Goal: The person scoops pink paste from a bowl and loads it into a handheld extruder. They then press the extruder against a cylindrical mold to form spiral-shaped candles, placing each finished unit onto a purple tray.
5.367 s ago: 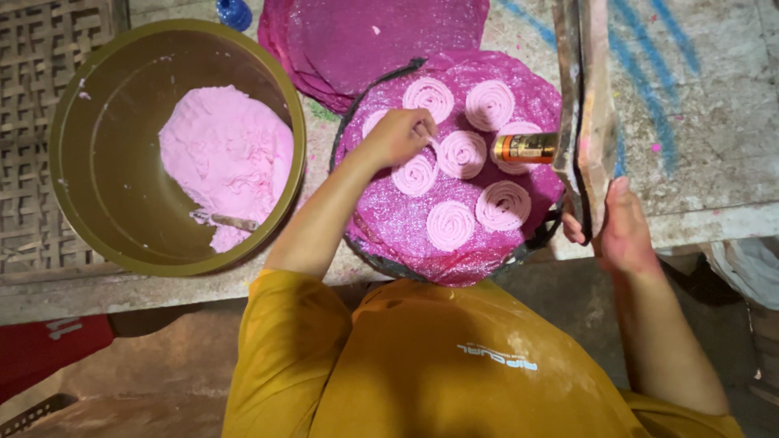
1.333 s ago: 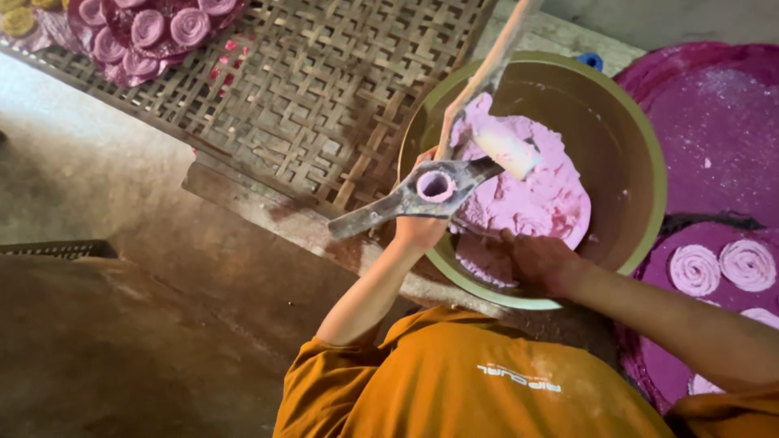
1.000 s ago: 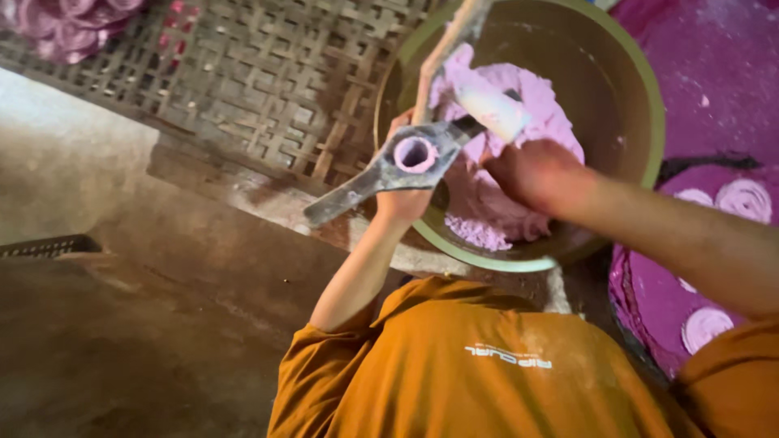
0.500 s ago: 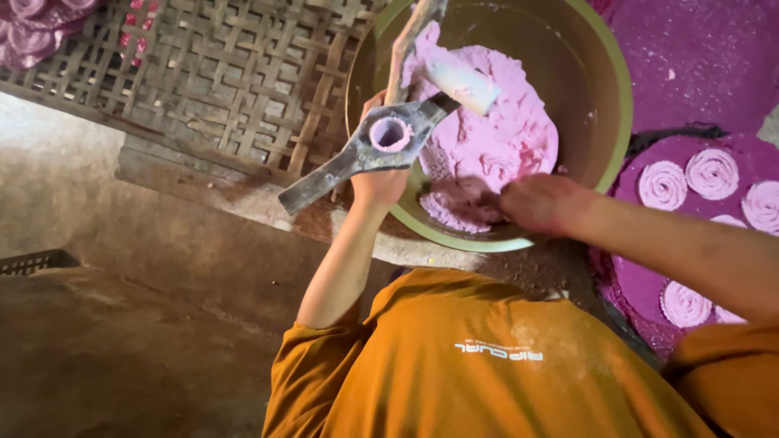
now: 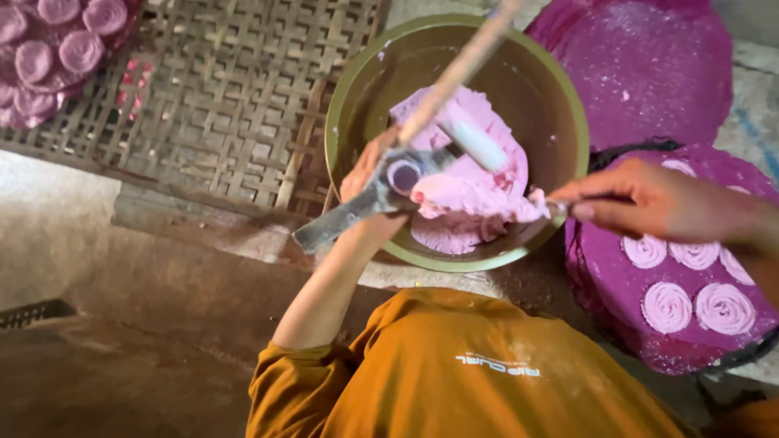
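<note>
**Dough goes into the press over the bowl**

The left hand (image 5: 367, 174) grips a metal press (image 5: 381, 191) at centre frame, its round opening facing up and its flat handle slanting down to the lower left. A wooden plunger (image 5: 458, 71) runs from the press toward the top of the frame, a pale cylinder at its lower end. The right hand (image 5: 649, 199), at right of centre, is pinched shut on a thin tool (image 5: 560, 208) whose tip carries a lump of pink dough (image 5: 479, 199) toward the press. Most of the dough sits in the olive bowl (image 5: 568, 105), upper centre.

At lower right a magenta cloth (image 5: 617, 284) holds four pink spirals (image 5: 694, 284). More magenta cloth lies at upper right. A woven mat (image 5: 235, 105) fills the upper left, with further pink discs (image 5: 57, 40) in its corner.

Risks, as I judge them: the lump hangs at the bowl's near rim, so a slip of the tool could drop it onto the bench or the orange shirt (image 5: 479, 373). The press is held one-handed with the plunger tilted, and it could swing and smear dough.

No packages, labels or signs show on the bench; the shirt bears a small pale print on the chest.
</note>
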